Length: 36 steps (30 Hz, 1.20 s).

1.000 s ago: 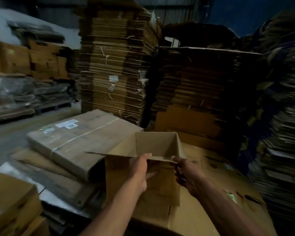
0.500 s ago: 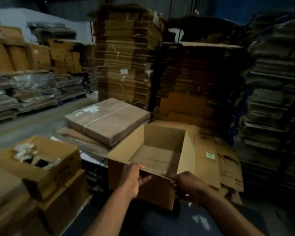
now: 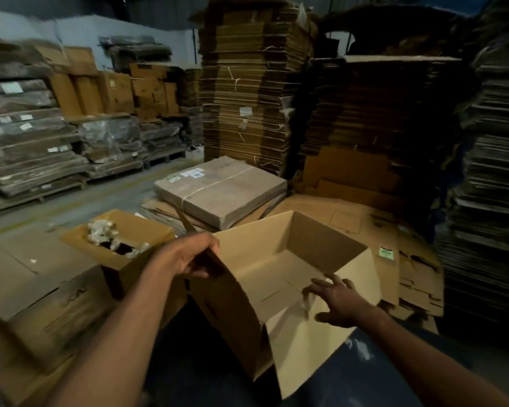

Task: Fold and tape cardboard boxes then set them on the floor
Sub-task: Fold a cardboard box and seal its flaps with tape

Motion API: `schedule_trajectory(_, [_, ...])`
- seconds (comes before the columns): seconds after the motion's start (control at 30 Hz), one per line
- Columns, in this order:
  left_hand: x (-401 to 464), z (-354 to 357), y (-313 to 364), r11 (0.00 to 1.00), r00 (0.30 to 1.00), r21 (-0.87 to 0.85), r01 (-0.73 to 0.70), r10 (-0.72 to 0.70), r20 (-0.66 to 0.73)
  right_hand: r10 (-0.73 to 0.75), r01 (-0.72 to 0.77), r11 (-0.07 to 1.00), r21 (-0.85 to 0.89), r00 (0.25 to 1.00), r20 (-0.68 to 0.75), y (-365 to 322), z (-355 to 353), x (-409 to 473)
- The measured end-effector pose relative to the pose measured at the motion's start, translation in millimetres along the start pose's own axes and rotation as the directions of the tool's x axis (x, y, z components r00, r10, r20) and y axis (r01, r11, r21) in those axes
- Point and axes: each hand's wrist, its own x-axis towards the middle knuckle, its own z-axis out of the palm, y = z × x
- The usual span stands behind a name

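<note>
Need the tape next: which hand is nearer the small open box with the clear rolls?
Left. The left hand grips the big box right beside the small box; the right hand is across it.

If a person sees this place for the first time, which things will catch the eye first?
First the open cardboard box in the centre, its near edge gripped by the left hand while the right hand spreads open over its inside. Behind rise tall stacks of flattened cardboard; at left stands a smaller box with crumpled plastic inside.
</note>
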Motion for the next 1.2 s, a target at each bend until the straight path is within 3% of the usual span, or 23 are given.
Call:
schedule_trajectory(0.1, [1,19,9,0.992,0.999,0.120,-0.042,0.044,-0.013,-0.001,0.005,0.997,0.073,0.998,-0.056,-20,2,-2])
schedule_trajectory(0.2, [8,54,6,0.952,0.988,0.294,-0.088,0.122,-0.099,-0.036,0.051,0.995,0.089,0.986,-0.165,-45,30,-16])
schedule_trajectory(0.27, [11,70,-1,0.935,0.977,0.345,-0.083,0.145,-0.158,-0.039,0.088,0.977,0.193,0.969,-0.243,-56,54,-31])
schedule_trajectory(0.37, [22,84,-9,0.910,0.961,0.412,-0.039,0.147,-0.234,0.004,0.141,0.894,0.426,0.947,-0.322,-72,81,-52])
schedule_trajectory(0.5, [41,112,-3,0.870,0.937,0.493,-0.037,0.201,-0.285,-0.056,0.296,0.746,0.596,0.920,-0.387,-94,80,-67])
schedule_trajectory(0.57, [47,132,-8,0.855,0.942,0.517,-0.046,0.209,-0.263,0.054,0.289,0.667,0.687,0.900,-0.432,-96,82,-72])
schedule_trajectory(0.63, [51,153,-16,0.838,0.949,0.542,-0.052,0.211,-0.236,0.348,0.180,0.582,0.793,0.827,-0.442,-76,94,-83])
schedule_trajectory(0.73, [57,185,-43,0.752,0.973,0.657,-0.054,0.187,-0.134,0.742,-0.164,0.506,0.847,0.584,-0.330,-16,114,-115])
schedule_trajectory(0.8, [53,205,-68,0.690,0.981,0.721,-0.066,0.178,-0.081,0.910,-0.386,0.360,0.849,0.347,-0.227,30,123,-140])
schedule_trajectory(0.83, [49,213,-79,0.660,0.979,0.748,-0.069,0.187,-0.075,0.948,-0.438,0.253,0.862,0.290,-0.131,49,125,-148])
schedule_trajectory(0.97, [38,231,-115,0.571,0.969,0.814,-0.109,0.242,-0.040,0.892,-0.347,-0.134,0.928,0.366,0.265,75,117,-161])
schedule_trajectory(1.03, [34,235,-125,0.542,0.961,0.830,-0.133,0.276,-0.026,0.836,-0.284,-0.331,0.900,0.353,0.419,90,117,-154])
schedule_trajectory(1.1, [30,236,-130,0.514,0.943,0.841,-0.169,0.332,-0.014,0.786,-0.208,-0.448,0.869,0.371,0.494,109,127,-144])
schedule_trajectory(1.2, [29,234,-138,0.480,0.900,0.839,-0.257,0.436,0.026,0.781,-0.075,-0.521,0.850,0.361,0.510,117,125,-133])
